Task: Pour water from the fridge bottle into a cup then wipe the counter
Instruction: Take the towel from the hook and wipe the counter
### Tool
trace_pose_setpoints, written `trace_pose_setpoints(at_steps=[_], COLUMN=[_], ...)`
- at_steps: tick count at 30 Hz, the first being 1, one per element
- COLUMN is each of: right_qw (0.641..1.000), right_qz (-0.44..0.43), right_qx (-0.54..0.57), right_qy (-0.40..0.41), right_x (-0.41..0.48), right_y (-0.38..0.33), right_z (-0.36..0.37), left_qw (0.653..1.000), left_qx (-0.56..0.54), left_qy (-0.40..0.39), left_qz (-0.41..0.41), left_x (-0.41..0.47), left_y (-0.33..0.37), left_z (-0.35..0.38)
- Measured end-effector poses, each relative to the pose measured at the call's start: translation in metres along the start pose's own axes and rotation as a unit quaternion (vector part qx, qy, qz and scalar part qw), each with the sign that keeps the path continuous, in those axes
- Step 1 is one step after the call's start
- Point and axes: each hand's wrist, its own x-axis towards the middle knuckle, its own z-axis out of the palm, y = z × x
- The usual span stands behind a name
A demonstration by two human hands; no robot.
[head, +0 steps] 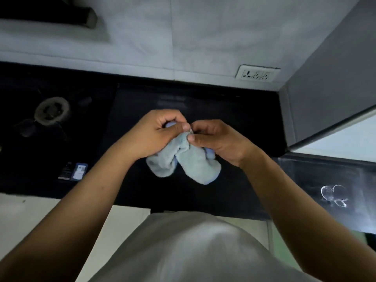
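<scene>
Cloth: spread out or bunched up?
Bunched. The blue cloth droops in two folded lobes, its top pinched between the left hand and right hand.

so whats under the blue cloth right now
Only the black counter shows below the light blue cloth, which the left hand and right hand grip. The patch directly beneath is covered.

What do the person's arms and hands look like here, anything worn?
Both forearms are bare: no sleeves, watch or bands in view. The left hand and right hand are ungloved, with no visible rings. A pale grey shirt covers the torso.
</scene>
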Motion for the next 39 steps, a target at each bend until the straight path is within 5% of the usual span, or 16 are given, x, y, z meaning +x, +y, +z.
trace_pose_setpoints(at_steps=[5, 9, 13, 15, 18, 23, 29, 39], right_qw=[0.986, 0.987, 0.994, 0.987, 0.872, 0.773, 0.856, 0.850], right_qz=[-0.010, -0.020, -0.042, -0.082, -0.178, -0.338, -0.294, -0.100], right_qx=[0.163, 0.161, 0.100, -0.083, -0.375, -0.431, -0.271, -0.456], right_qy=[-0.019, -0.011, 0.027, 0.113, 0.260, 0.319, 0.327, 0.245], right_x=[-0.009, -0.013, -0.018, -0.019, -0.019, -0.018, -0.012, -0.008], right_y=[-0.032, -0.060, -0.093, -0.111, -0.133, -0.160, -0.201, -0.253], right_z=[-0.007, -0.009, -0.018, -0.020, -0.020, -0.019, -0.021, -0.061], left_qw=[0.995, 0.995, 0.987, 0.977, 0.976, 0.986, 0.982, 0.991], left_qx=[0.061, 0.067, 0.119, 0.162, 0.205, 0.125, -0.147, -0.048], left_qy=[0.021, -0.014, -0.110, -0.137, -0.072, 0.007, -0.059, -0.106], left_qz=[0.082, 0.070, 0.022, 0.007, 0.020, 0.106, 0.102, 0.066], left_x=[0.013, 0.026, 0.037, 0.042, 0.054, 0.068, 0.089, 0.136], left_y=[0.039, 0.062, 0.080, 0.087, 0.090, 0.103, 0.127, 0.130], left_z=[-0.016, -0.037, -0.057, -0.057, -0.059, -0.073, -0.074, -0.084])
